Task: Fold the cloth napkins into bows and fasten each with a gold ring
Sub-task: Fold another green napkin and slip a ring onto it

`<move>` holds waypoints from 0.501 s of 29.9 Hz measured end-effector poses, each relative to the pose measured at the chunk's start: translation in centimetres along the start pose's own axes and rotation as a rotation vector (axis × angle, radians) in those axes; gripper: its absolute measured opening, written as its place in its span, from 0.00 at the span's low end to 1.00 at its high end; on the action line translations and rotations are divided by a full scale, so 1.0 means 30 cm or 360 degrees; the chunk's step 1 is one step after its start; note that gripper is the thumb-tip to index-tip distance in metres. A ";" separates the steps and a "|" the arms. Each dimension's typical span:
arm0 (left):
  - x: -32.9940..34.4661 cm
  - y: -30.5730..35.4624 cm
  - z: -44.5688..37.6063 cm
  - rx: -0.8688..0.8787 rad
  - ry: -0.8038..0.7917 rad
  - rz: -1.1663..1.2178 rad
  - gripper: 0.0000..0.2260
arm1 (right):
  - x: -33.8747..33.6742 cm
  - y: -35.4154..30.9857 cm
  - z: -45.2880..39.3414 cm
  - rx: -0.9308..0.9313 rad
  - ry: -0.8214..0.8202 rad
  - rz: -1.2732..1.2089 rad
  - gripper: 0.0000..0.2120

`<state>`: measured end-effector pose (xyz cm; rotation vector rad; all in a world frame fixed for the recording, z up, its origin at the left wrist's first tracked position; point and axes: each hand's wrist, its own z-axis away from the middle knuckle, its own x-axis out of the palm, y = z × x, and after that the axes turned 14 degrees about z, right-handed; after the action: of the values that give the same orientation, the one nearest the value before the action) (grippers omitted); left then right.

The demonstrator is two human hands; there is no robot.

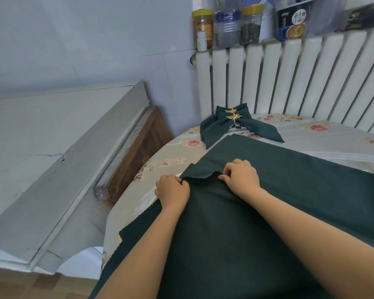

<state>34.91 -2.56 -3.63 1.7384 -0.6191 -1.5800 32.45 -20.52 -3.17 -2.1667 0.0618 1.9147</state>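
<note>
A large dark green cloth napkin (289, 184) lies spread over the table in front of me. My left hand (173, 190) pinches its left edge, and my right hand (242, 175) pinches the same edge a little farther right. Between the two hands the cloth rises in a small fold. At the far side of the table lie two finished green bows (231, 126), one stacked on the other, each held by a gold leaf-shaped ring (233, 117).
The round table wears a floral cloth (166, 162) under clear plastic. A white radiator (289, 83) stands behind it, with jars and boxes (227, 24) on the sill above. A grey ledge (63, 137) and wooden board lie to the left.
</note>
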 end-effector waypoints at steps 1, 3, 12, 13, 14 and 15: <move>-0.002 0.006 -0.003 -0.0020 0.0006 0.0009 0.07 | 0.002 -0.006 -0.009 -0.0001 0.0020 0.0019 0.11; -0.005 0.015 -0.014 -0.0047 0.0009 0.0027 0.05 | 0.003 -0.018 -0.028 0.0005 0.0032 0.0013 0.11; -0.017 0.014 -0.038 -0.0027 -0.0062 0.0358 0.08 | 0.017 -0.049 -0.067 0.0003 -0.0152 -0.0040 0.17; -0.016 0.013 -0.039 0.0013 -0.0084 0.0393 0.06 | 0.017 -0.045 -0.066 0.0009 -0.0145 -0.0103 0.17; -0.017 0.012 -0.039 0.0048 -0.0100 0.0450 0.04 | 0.016 -0.041 -0.063 0.0017 -0.0144 -0.0205 0.16; -0.018 0.011 -0.039 0.0064 -0.0107 0.0513 0.03 | 0.012 -0.037 -0.057 0.0028 -0.0152 -0.0313 0.16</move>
<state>36.03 -2.17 -3.01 1.5281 -0.9203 -1.4109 34.38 -19.77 -3.17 -1.9855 -0.1459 1.8937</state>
